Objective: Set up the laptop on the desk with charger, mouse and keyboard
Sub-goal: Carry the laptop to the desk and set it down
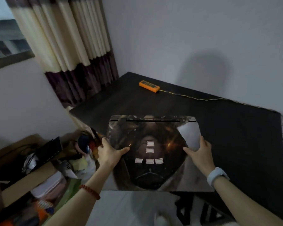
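Gripping the closed laptop (153,154) by opposite edges, the left hand (109,152) and right hand (200,152) hold it between them.

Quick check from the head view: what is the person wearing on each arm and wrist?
Both forearms are bare, with no sleeves in view. The left wrist carries a red beaded bracelet. The right wrist carries a pale light-blue band, like a watch or fitness tracker. No gloves or rings show on the left hand or right hand.
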`<state>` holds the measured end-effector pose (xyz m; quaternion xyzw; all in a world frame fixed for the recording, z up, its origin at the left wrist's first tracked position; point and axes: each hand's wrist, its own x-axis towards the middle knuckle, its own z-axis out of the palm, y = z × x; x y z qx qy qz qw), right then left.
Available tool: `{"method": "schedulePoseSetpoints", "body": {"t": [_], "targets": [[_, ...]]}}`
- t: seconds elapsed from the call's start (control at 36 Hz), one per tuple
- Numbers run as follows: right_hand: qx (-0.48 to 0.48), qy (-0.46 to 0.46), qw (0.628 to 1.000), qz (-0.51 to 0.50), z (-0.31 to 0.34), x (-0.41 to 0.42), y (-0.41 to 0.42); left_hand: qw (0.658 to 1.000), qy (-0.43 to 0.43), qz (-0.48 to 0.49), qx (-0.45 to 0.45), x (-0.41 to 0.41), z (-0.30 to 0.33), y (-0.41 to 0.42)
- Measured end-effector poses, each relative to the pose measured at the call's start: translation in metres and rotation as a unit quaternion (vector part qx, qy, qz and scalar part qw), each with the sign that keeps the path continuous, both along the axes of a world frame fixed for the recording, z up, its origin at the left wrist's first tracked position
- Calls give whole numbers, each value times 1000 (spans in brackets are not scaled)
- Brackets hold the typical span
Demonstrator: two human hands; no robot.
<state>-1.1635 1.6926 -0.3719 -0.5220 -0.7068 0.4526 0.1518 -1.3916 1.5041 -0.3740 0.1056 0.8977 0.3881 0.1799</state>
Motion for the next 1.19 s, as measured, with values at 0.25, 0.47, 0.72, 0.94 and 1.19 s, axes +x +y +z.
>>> {"method": "schedulePoseSetpoints", "body": {"t": [0.25,0.47,0.72,0.94,1.19], "targets": [[-62,-15,996,-60,-43,-95,127,995,-66,-55,-43,-112,-39,142],[-118,-36,981,-149,-71,-144,198,981,-100,-124,-108,-184,-68,256],[-168,-57,953,-247,-97,-176,234,958,-117,-210,-153,-236,-103,343],[-163,-62,936,-306,-107,-193,244,939,-111,-282,-163,-259,-119,383],[-158,-91,928,-325,-112,-199,249,935,-121,-296,-152,-263,-124,390]]}}
